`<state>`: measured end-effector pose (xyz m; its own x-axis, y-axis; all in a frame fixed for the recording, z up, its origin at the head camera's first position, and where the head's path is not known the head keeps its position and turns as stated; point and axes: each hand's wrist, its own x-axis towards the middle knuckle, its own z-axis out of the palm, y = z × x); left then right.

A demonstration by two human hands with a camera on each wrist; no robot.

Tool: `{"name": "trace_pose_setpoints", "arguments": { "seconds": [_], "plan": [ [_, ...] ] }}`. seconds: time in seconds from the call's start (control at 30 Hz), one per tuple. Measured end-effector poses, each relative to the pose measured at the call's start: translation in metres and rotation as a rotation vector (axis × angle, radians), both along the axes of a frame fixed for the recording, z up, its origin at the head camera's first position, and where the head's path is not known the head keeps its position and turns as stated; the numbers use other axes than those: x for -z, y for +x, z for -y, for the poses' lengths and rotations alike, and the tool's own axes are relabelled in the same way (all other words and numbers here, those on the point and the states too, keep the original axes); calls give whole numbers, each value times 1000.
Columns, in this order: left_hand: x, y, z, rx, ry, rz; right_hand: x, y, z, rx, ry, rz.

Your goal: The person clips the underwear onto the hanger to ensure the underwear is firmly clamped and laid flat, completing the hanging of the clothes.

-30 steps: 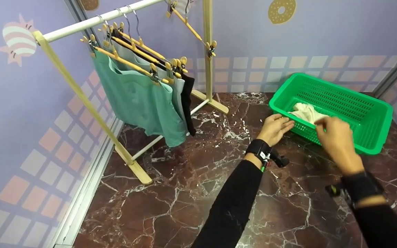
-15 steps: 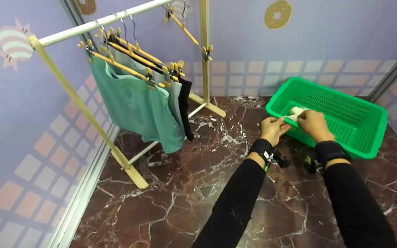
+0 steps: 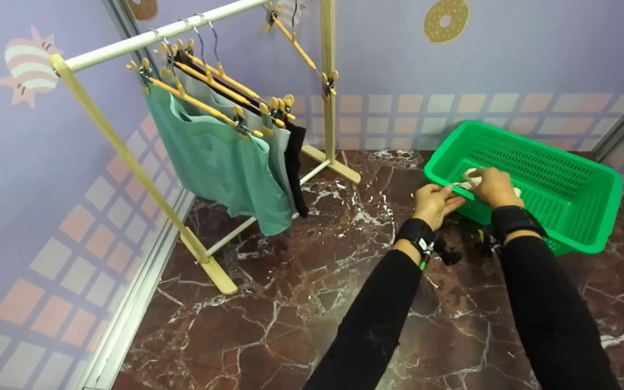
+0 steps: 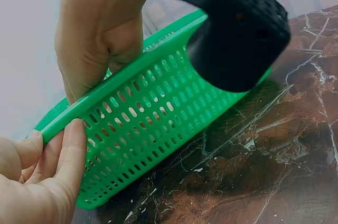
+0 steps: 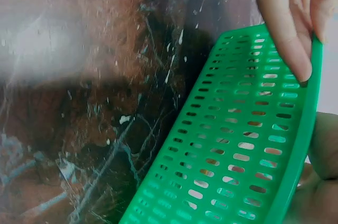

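Note:
At the near left rim of the green plastic basket point(image 3: 588, 246), my left hand point(image 3: 435, 205) pinches the edge. In the left wrist view the left thumb and fingers point(image 4: 73, 152) lie on either side of that rim. My right hand point(image 3: 495, 187) reaches over the near side into the basket, onto a crumpled off-white cloth point(image 3: 473, 174). Bits of the cloth show at both sides of the right hand, whose fingertips are hidden in the basket. The right wrist view shows the left fingers point(image 5: 288, 34) over the rim and part of the right hand point(image 5: 323, 150) behind it.
To the left stands a clothes rack point(image 3: 128, 51) with clip hangers. Green shorts point(image 3: 225, 168), grey and black garments point(image 3: 294, 162) hang from it. One bare clip hanger point(image 3: 296, 43) hangs at the far end. A wall point(image 3: 388, 59) is close behind the basket.
My right hand has moved left and down into the basket onto the off-white cloth, which has become more bunched. The left hand has stayed at the rim.

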<state>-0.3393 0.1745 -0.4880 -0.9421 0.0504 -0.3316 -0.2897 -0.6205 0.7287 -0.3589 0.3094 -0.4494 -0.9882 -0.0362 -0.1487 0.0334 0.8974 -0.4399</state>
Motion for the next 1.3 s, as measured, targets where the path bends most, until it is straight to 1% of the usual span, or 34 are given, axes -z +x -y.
{"name": "trace_pose_setpoints", "arguments": {
  "seconds": [0.1,0.17,0.23,0.37,0.47,0.6,0.7,0.8,0.9,0.97,1.1,1.2,1.3],
  "plan": [
    [-3,0,-2,-10,-6,16,0,-1,-2,-11,1,-8],
    [-4,1,-2,-16,-8,24,2,-2,-3,-7,0,-44],
    [-6,2,-1,-23,-14,29,3,-2,-3,14,-7,-86],
    [-8,3,0,-23,-24,22,3,-1,-6,91,-45,-159],
    [-7,2,0,-19,-23,13,0,2,-9,127,-82,-209],
    [-6,2,0,-9,-10,4,-8,4,-15,135,-97,-264],
    [-3,1,1,3,-6,-1,-17,4,-19,125,-78,-314],
    [-2,1,4,12,-8,-6,-30,5,-22,95,-46,-368],
    [-2,1,4,16,-18,-3,-50,8,-28,45,8,-418],
    [-3,1,4,16,-23,-4,-65,11,-32,12,47,-444],
    [-3,1,3,22,-40,-5,-101,20,-39,-42,149,-452],
    [-4,1,1,21,-50,0,-130,30,-39,-75,239,-430],
    [-4,2,1,21,-46,4,-152,53,-31,-125,321,-435]
  ]
}}
